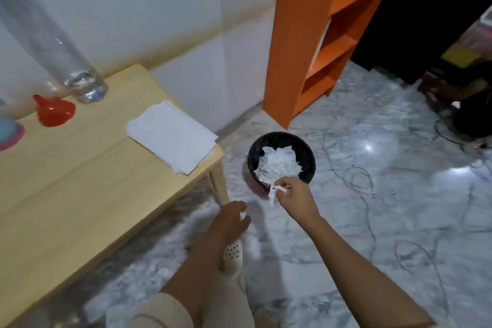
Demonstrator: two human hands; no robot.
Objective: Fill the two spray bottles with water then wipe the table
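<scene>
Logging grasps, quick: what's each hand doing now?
Left hand: loosely curled, seems to hold nothing.
Right hand: pinching a used tissue beside the bin.

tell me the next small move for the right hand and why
Probably carry the right hand a little forward and let go. It pinches a crumpled tissue scrap right at the near rim of the black bin, which is already heaped with tissues, so from here the scrap could fall onto the floor.
</scene>
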